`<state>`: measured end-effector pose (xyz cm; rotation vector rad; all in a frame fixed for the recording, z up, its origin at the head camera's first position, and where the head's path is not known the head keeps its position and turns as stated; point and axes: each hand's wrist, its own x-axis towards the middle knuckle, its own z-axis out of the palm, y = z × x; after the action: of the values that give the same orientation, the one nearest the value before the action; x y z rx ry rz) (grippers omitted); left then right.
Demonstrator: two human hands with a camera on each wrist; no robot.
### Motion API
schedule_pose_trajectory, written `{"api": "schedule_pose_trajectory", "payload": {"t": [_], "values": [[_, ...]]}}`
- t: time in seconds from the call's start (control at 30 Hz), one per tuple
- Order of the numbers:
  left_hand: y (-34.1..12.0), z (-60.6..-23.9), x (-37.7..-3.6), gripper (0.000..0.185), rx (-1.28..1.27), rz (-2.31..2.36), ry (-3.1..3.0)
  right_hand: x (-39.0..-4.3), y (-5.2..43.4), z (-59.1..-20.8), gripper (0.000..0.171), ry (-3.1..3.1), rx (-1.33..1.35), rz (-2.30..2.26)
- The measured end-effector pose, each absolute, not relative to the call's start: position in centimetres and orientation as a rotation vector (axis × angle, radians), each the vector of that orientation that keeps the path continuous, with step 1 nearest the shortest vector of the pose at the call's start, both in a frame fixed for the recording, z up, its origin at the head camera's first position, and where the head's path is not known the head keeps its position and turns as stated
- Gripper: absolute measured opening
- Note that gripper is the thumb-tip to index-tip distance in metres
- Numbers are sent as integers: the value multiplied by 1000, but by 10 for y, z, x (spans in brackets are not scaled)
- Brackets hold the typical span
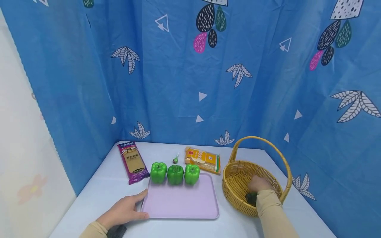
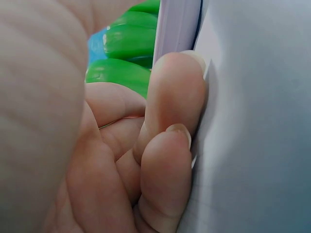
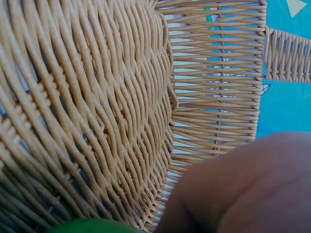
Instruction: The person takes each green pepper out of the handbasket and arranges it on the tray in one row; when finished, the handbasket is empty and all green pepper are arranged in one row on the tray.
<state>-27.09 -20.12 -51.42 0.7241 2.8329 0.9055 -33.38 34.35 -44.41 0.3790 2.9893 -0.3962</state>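
A lilac tray (image 1: 181, 201) lies on the pale table, with three green bell peppers (image 1: 175, 174) in a row along its far edge. My left hand (image 1: 125, 210) rests on the table against the tray's near-left corner, fingers relaxed. In the left wrist view the fingertips (image 2: 175, 92) touch the tray's edge (image 2: 177, 24), with the peppers (image 2: 121, 73) behind. My right hand (image 1: 259, 183) reaches down into a wicker basket (image 1: 235, 198) at the right; its fingers are hidden. The right wrist view shows the basket's weave (image 3: 97, 97), part of my hand (image 3: 243, 189) and a green thing (image 3: 92, 226) at the bottom edge.
Behind the tray lie a purple noodle packet (image 1: 132, 162), a small green wrapped sweet (image 1: 175, 160) and an orange packet (image 1: 203, 159). The basket has a tall arched handle (image 1: 268, 143). A blue patterned curtain closes the back and both sides.
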Motion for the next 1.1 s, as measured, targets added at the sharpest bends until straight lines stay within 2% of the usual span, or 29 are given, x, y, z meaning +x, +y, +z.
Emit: {"api": "schedule_pose_trajectory", "payload": {"t": [0.2,0.43,0.57,0.63,0.73,0.87,0.97,1.1], "values": [[-200,-512,-270,97,718,908,2824,-334,342,-446,56,3019,344,-399],[-200,-510,-270,96,706,922,2814,-343,340,-447,53,3219,336,-781],[-202,-513,-271,97,694,885,2831,-347,340,-451,51,3159,381,-813],[-203,-514,-271,97,691,881,2833,-347,340,-453,60,3121,404,-746],[-203,-514,-271,97,692,898,2823,-345,337,-452,82,3084,424,-726],[-203,-514,-271,97,693,917,2818,-341,333,-448,98,3046,395,-771],[-203,-514,-270,97,695,919,2823,-341,332,-450,98,3066,349,-794],[-202,-513,-270,97,697,911,2826,-344,334,-454,84,3160,279,-790]]}}
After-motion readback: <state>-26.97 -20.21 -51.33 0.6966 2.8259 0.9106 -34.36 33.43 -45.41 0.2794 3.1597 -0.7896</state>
